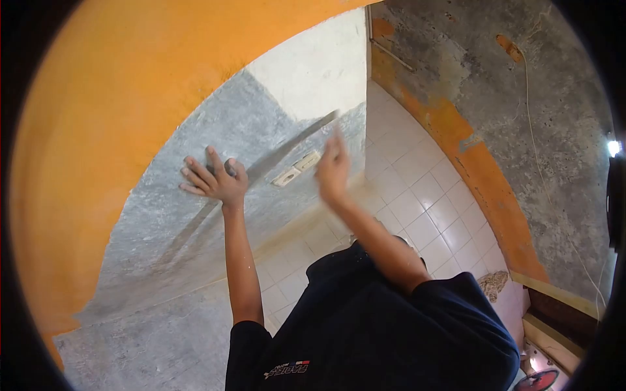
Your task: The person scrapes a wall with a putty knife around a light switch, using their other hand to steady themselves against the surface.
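Note:
My left hand (218,182) lies with its fingers spread against the grey part of the wall (241,111), left of a pale double socket plate (297,169). To the right of the plate, my right hand (334,166) is raised close to the wall, its fingers drawn together. Something thin and blurred (337,117) shows at its fingertips, too smeared to make out. A long dark shadow falls across the grey surface from there toward the lower left. Above the grey area is a white patch (319,72).
Orange paint (117,78) borders the near wall along a curved edge. Pale floor tiles (424,208) lie below. On the right stands another grey and orange wall (482,130) with a hanging cord (531,130). A red round object (536,380) is at the lower right.

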Tool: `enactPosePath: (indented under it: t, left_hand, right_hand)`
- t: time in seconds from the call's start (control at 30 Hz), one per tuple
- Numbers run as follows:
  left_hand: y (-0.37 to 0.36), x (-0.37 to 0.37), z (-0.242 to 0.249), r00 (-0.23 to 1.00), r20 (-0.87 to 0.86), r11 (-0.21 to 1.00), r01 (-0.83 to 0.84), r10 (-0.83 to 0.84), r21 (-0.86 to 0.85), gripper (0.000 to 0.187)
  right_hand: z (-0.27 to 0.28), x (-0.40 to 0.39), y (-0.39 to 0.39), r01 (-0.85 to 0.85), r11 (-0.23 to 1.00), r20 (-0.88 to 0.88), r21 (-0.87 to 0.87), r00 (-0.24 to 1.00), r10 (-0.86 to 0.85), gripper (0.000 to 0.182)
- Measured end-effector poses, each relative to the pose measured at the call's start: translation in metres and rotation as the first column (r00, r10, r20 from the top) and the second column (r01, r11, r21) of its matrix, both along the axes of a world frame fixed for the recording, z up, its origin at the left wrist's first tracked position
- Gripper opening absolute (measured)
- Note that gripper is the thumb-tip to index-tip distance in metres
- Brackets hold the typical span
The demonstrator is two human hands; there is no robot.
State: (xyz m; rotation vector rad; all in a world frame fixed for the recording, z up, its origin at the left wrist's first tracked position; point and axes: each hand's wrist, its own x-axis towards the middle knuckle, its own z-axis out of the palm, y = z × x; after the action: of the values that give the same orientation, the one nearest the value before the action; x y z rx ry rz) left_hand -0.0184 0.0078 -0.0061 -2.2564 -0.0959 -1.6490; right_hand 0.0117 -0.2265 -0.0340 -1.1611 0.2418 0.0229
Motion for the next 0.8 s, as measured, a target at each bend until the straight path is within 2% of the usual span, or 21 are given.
enactPosePath:
  t: [0.03, 0.1, 0.17, 0.2, 0.23, 0.27, 0.3, 0.33, 0.43, 0.5, 0.6, 0.63, 0.7, 0.8]
  left_hand:
    - [0.001, 0.002, 0.000, 1.000, 0.000, 1.000, 0.002, -0.002, 0.002, 0.059]
    - [0.005, 0.000, -0.001, 0.999, 0.004, 0.999, -0.040, 0.040, 0.037, 0.059]
    - [0.004, -0.001, 0.001, 0.999, -0.010, 0.999, -0.038, 0.038, 0.028, 0.060]
    - [0.004, 0.002, 0.001, 0.999, -0.003, 0.999, -0.039, 0.039, 0.018, 0.060]
    - [0.002, 0.000, -0.001, 0.999, -0.004, 0.999, -0.040, 0.040, 0.006, 0.060]
    - [0.000, -0.002, -0.002, 0.999, -0.006, 0.999, -0.045, 0.045, 0.007, 0.060]
    - [0.000, -0.001, -0.001, 0.999, -0.006, 0.999, -0.050, 0.050, 0.009, 0.060]
    - [0.001, -0.001, 0.000, 0.998, -0.007, 0.998, -0.056, 0.056, 0.012, 0.059]
    - [0.002, -0.001, 0.000, 0.999, -0.014, 0.999, -0.052, 0.052, 0.017, 0.059]
    - [0.003, -0.001, -0.002, 0.998, -0.011, 0.998, -0.062, 0.062, 0.017, 0.059]
    - [0.003, 0.000, -0.002, 0.998, -0.002, 0.997, -0.069, 0.069, 0.020, 0.059]
    - [0.003, 0.000, -0.001, 0.997, -0.001, 0.997, -0.071, 0.071, 0.018, 0.059]
    - [0.003, 0.000, 0.000, 0.998, 0.002, 0.997, -0.070, 0.070, 0.027, 0.059]
    - [0.005, 0.000, -0.003, 0.997, 0.000, 0.996, -0.078, 0.078, 0.029, 0.060]
  right_hand:
    - [-0.008, -0.018, 0.012, -0.096, 0.995, 0.026, -0.034, 0.995, 0.097, 0.050]
    - [0.029, -0.036, 0.011, -0.136, 0.983, -0.068, 0.120, 0.987, 0.145, 0.051]
    - [0.050, -0.033, -0.006, -0.144, 0.978, -0.075, 0.150, 0.985, 0.157, 0.052]
    - [0.054, -0.029, -0.013, -0.154, 0.974, -0.067, 0.168, 0.984, 0.167, 0.052]
    - [0.034, -0.032, -0.005, -0.157, 0.974, -0.072, 0.166, 0.983, 0.171, 0.052]
    - [0.000, -0.034, 0.014, -0.136, 0.990, 0.050, 0.046, 0.990, 0.134, 0.052]
    - [0.008, -0.033, 0.019, -0.099, 0.993, 0.181, -0.068, 0.977, 0.110, 0.051]
    - [0.013, -0.032, 0.015, -0.104, 0.993, 0.183, -0.063, 0.976, 0.114, 0.051]
    - [0.053, -0.027, -0.013, -0.137, 0.963, -0.097, 0.231, 0.982, 0.163, 0.051]
    - [0.033, -0.025, -0.003, -0.141, 0.976, -0.142, 0.167, 0.976, 0.165, 0.053]
    - [0.024, -0.041, 0.013, -0.187, 0.980, 0.035, 0.074, 0.982, 0.185, 0.053]
    - [0.018, -0.034, 0.010, -0.187, 0.979, 0.035, 0.076, 0.982, 0.185, 0.053]
    - [0.000, -0.011, 0.001, -0.065, 0.989, 0.021, 0.132, 0.998, 0.063, 0.051]
    - [-0.023, -0.017, 0.016, -0.080, 0.996, 0.112, 0.037, 0.991, 0.075, 0.052]
